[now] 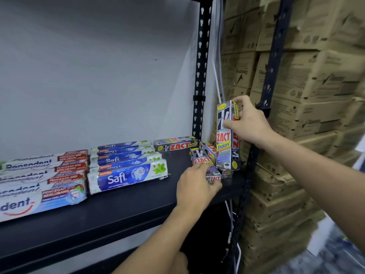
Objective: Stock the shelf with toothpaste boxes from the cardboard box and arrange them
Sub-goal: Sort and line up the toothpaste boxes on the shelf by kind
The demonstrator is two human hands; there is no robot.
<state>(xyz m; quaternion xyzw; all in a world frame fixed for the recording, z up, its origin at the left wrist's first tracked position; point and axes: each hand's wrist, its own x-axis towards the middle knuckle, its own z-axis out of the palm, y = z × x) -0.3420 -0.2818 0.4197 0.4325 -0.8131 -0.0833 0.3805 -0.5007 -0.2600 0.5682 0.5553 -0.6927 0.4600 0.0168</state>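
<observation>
My right hand grips a silver Zact Smokers box near its top and holds it upright over the right end of the black shelf. My left hand rests on a loose heap of Zact boxes lying tilted on the shelf, its fingers curled over one of them. Another Zact box lies flat at the back. Rows of blue Safi boxes and white Pepsodent boxes lie stacked to the left.
A black perforated upright stands at the shelf's back right corner, another one nearer the front. Stacks of brown cardboard cartons fill the space to the right. A white wall backs the shelf. The source cardboard box is out of view.
</observation>
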